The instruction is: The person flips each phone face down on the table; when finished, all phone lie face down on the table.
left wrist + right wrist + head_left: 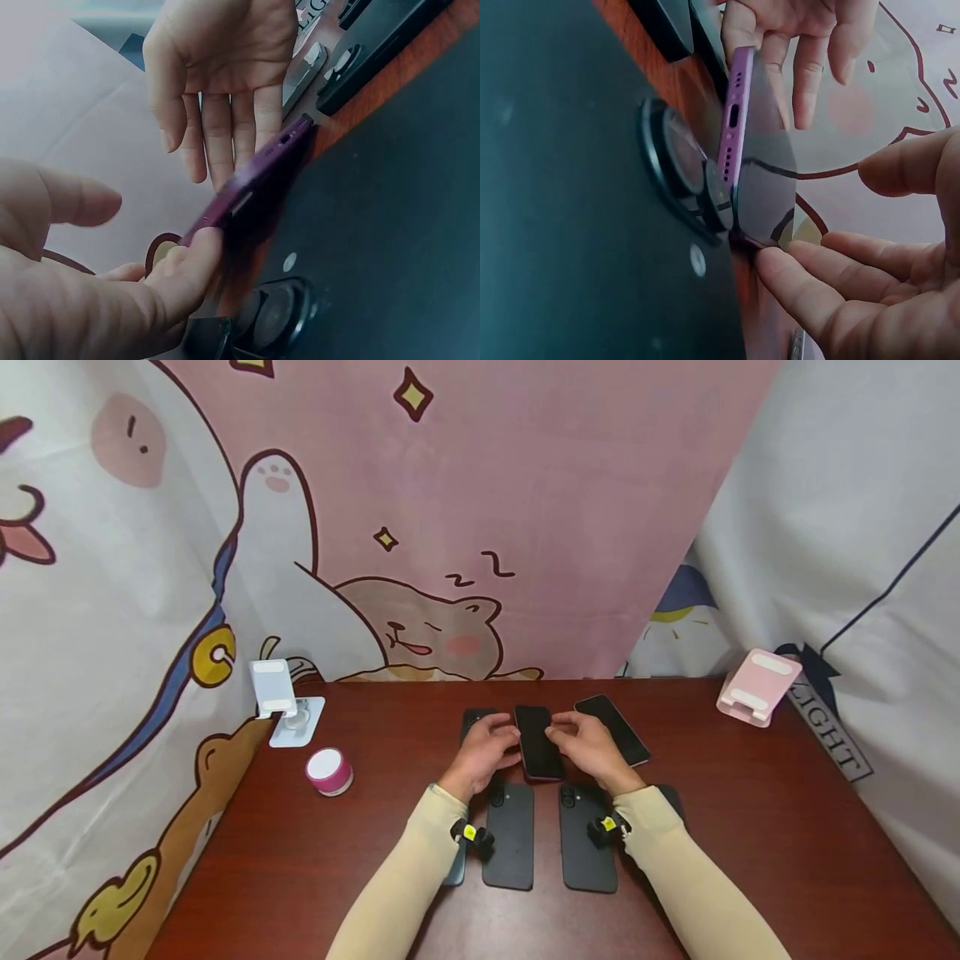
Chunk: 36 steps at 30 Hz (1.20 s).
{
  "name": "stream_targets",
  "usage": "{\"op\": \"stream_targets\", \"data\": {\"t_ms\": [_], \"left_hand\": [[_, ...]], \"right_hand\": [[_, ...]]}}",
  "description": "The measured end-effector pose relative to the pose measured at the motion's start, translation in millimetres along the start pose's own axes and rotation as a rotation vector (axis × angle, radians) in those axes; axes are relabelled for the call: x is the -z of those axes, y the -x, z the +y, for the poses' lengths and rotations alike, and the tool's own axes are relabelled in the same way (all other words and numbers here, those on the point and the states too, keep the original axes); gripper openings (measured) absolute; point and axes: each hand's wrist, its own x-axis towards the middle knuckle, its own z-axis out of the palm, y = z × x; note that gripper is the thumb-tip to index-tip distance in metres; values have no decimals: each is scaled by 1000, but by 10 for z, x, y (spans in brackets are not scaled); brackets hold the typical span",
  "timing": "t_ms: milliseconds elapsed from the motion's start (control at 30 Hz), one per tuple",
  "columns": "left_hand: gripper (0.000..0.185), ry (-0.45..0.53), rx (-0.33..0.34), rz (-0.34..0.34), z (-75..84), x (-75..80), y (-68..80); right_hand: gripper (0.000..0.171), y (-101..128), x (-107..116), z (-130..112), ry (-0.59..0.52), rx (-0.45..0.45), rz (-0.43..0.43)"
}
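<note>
A phone with a dark glossy screen [538,747] lies face up between the two hands; its purple edge [733,120] shows in the right wrist view. The left hand [482,753] is at its left side, a fingertip touching the edge in the left wrist view, thumb apart. On the other side, the right hand [592,747] touches the phone's edge with its fingertips, its thumb also held away. Neither hand curls round the phone. Whether the phone is fully flat on the table is unclear. Two dark phones, a left one [510,852] and a right one [589,856], lie back up nearer the body.
Another phone [617,731] lies slanted behind the right hand, and one [472,718] is partly hidden by the left. Phones also show beneath both forearms. A white stand [296,727] and pink-white jar [329,772] are left; a pink stand [759,687] is right.
</note>
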Motion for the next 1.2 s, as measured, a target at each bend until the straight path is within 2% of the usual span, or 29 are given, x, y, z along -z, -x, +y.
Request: {"op": "stream_targets", "data": {"t_ms": [100, 233, 500, 667, 833, 1033, 1200], "left_hand": [[49, 3, -6, 15, 3, -1, -5], [47, 24, -26, -3, -9, -8, -9], [40, 73, -76, -89, -4, -48, -29], [43, 4, -42, -169, -1, -78, 10], [47, -59, 2, -257, -42, -115, 38], [47, -126, 10, -275, -72, -144, 53], [46, -137, -10, -263, -47, -155, 50]], "right_hand": [[51, -1, -28, -25, 10, 8, -5], [53, -7, -70, -55, -12, 5, -18], [63, 14, -88, -124, -207, -7, -109], [62, 36, -56, -146, -256, -15, -136], [59, 57, -4, -117, -236, -25, -134], [55, 86, 59, -93, -231, -26, -127], [55, 81, 84, -125, -215, -16, -110]]}}
